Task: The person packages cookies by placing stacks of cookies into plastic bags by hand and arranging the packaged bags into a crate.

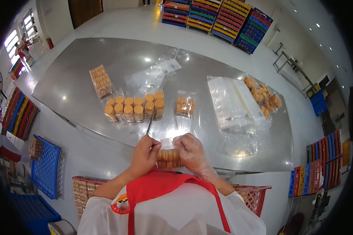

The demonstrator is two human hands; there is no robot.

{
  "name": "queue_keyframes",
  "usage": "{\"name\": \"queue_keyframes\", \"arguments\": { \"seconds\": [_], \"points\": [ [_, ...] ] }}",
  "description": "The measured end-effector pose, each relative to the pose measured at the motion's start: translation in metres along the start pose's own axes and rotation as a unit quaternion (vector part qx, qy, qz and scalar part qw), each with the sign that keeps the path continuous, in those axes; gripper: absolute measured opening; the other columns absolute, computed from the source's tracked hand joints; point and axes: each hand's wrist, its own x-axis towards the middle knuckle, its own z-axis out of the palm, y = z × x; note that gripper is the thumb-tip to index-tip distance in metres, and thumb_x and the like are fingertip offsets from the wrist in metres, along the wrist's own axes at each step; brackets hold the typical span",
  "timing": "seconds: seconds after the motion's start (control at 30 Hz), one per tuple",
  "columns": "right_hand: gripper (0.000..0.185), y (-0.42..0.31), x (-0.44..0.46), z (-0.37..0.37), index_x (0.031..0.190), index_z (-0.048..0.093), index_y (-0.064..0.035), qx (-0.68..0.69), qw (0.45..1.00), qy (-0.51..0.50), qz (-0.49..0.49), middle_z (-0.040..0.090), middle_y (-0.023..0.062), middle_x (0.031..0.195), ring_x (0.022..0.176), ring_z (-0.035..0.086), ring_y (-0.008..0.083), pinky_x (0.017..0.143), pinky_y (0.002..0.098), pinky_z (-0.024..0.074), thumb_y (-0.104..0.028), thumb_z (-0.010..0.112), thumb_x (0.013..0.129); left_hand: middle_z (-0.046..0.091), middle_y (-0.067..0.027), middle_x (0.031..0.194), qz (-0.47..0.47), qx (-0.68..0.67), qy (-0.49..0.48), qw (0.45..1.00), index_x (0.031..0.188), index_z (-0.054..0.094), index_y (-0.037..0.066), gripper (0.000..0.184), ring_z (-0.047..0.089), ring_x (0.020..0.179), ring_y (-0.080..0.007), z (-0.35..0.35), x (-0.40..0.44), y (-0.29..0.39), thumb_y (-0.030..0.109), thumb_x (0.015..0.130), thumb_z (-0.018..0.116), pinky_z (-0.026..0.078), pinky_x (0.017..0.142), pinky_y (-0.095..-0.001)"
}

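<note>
Close to my body, at the table's near edge, is a clear plastic bag of round brown cookies, stacked in rows. My bare left hand pinches the bag's upper left edge. On the upper right edge, my right hand, in a clear plastic glove, is closed with its fingers curled in. The bag's open or folded end lies between both hands; glare blurs it. Just beyond stand several filled cookie packs side by side, and one smaller cookie pack lies apart to their right.
A metal table spreads ahead. Another cookie pack lies far left, near loose clear bags. To the right are a stack of flat bags and loose cookies. A red crate stands below right.
</note>
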Motion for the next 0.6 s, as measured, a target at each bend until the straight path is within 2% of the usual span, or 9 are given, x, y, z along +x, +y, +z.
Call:
{"name": "queue_keyframes", "arguments": {
  "seconds": [0.07, 0.1, 0.17, 0.27, 0.37, 0.4, 0.47, 0.5, 0.6],
  "points": [
    [0.008, -0.007, 0.002, -0.003, 0.088, 0.063, -0.0006, -0.03, 0.999, -0.013, 0.014, 0.06, 0.0115, 0.083, 0.08, 0.061, 0.0272, 0.076, 0.0346, 0.0479, -0.007, 0.061, 0.092, 0.061, -0.0025, 0.094, 0.021, 0.008, 0.013, 1.0, 0.101, 0.06, 0.003, 0.013, 0.057, 0.082, -0.0125, 0.001, -0.001, -0.003, 0.011, 0.092, 0.065, 0.047, 0.072, -0.0313],
    [0.009, -0.004, 0.002, -0.001, 0.089, 0.063, -0.0007, -0.014, 1.0, -0.01, 0.024, 0.061, 0.0115, 0.084, 0.08, 0.061, 0.0266, 0.076, 0.0344, 0.0477, -0.008, 0.061, 0.092, 0.061, -0.0027, 0.095, -0.023, -0.102, -0.009, 0.994, 0.102, 0.059, 0.003, 0.014, 0.058, 0.082, -0.0134, 0.003, 0.002, -0.01, 0.01, 0.092, 0.065, 0.048, 0.073, -0.0312],
    [0.01, 0.012, 0.002, 0.007, 0.09, 0.063, -0.001, 0.02, 0.999, -0.003, 0.044, 0.062, 0.0115, 0.086, 0.081, 0.061, 0.0255, 0.077, 0.0341, 0.0474, -0.011, 0.061, 0.092, 0.062, -0.0031, 0.098, -0.11, -0.316, -0.053, 0.941, 0.105, 0.058, 0.002, 0.017, 0.059, 0.083, -0.0152, 0.008, 0.007, -0.026, 0.01, 0.091, 0.066, 0.049, 0.075, -0.031],
    [0.014, 0.024, -0.001, 0.017, 0.089, 0.064, -0.0013, 0.083, 0.991, 0.009, 0.105, 0.063, 0.0079, 0.088, 0.082, 0.06, 0.0194, 0.079, 0.0322, 0.0467, -0.015, 0.062, 0.092, 0.062, -0.0051, 0.101, -0.273, -0.417, -0.106, 0.86, 0.106, 0.058, 0.002, 0.02, 0.061, 0.086, -0.0174, 0.009, 0.0, -0.006, 0.011, 0.091, 0.067, 0.052, 0.076, -0.0328],
    [0.018, 0.031, -0.003, 0.018, 0.089, 0.065, -0.0008, 0.315, 0.909, -0.048, 0.27, 0.062, 0.004, 0.088, 0.083, 0.057, 0.0132, 0.08, 0.0301, 0.0464, -0.018, 0.064, 0.093, 0.062, -0.0076, 0.101, -0.356, -0.475, -0.073, 0.801, 0.106, 0.058, 0.002, 0.02, 0.062, 0.088, -0.019, 0.012, -0.007, 0.005, 0.013, 0.092, 0.067, 0.055, 0.076, -0.0362],
    [0.02, 0.04, -0.006, 0.019, 0.09, 0.065, -0.0003, 0.302, 0.91, -0.079, 0.274, 0.062, 0.0037, 0.087, 0.082, 0.056, 0.0123, 0.078, 0.0298, 0.0462, -0.02, 0.065, 0.093, 0.065, -0.0121, 0.103, -0.373, -0.499, -0.06, 0.78, 0.104, 0.058, 0.001, 0.017, 0.066, 0.096, -0.0237, 0.01, -0.007, 0.003, 0.008, 0.091, 0.066, 0.056, 0.087, -0.0411],
    [0.025, 0.058, -0.014, 0.021, 0.091, 0.065, 0.0006, 0.275, 0.908, -0.141, 0.284, 0.062, 0.003, 0.084, 0.081, 0.054, 0.0104, 0.076, 0.0292, 0.0459, -0.024, 0.065, 0.094, 0.065, -0.0128, 0.103, -0.398, -0.486, -0.061, 0.775, 0.104, 0.058, 0.0, 0.016, 0.067, 0.094, -0.0236, 0.008, -0.007, -0.005, 0.007, 0.091, 0.064, 0.056, 0.087, -0.0408],
    [0.026, 0.053, -0.013, 0.018, 0.092, 0.066, 0.0014, 0.269, 0.907, -0.136, 0.294, 0.063, 0.0039, 0.086, 0.082, 0.055, 0.0108, 0.077, 0.0286, 0.0462, -0.024, 0.064, 0.094, 0.065, -0.0132, 0.103, -0.412, -0.48, -0.061, 0.772, 0.103, 0.058, -0.001, 0.015, 0.067, 0.094, -0.0236, 0.008, -0.008, -0.006, 0.007, 0.092, 0.063, 0.056, 0.087, -0.0406],
    [0.027, 0.034, -0.013, 0.013, 0.095, 0.067, 0.0033, 0.282, 0.905, -0.11, 0.299, 0.066, 0.0065, 0.09, 0.086, 0.058, 0.0118, 0.08, 0.0272, 0.047, -0.023, 0.062, 0.096, 0.064, -0.0102, 0.095, -0.383, -0.428, -0.071, 0.816, 0.095, 0.062, -0.001, 0.016, 0.063, 0.088, -0.0196, 0.008, -0.003, -0.002, 0.014, 0.09, 0.066, 0.055, 0.074, -0.0373]
  ]
}}
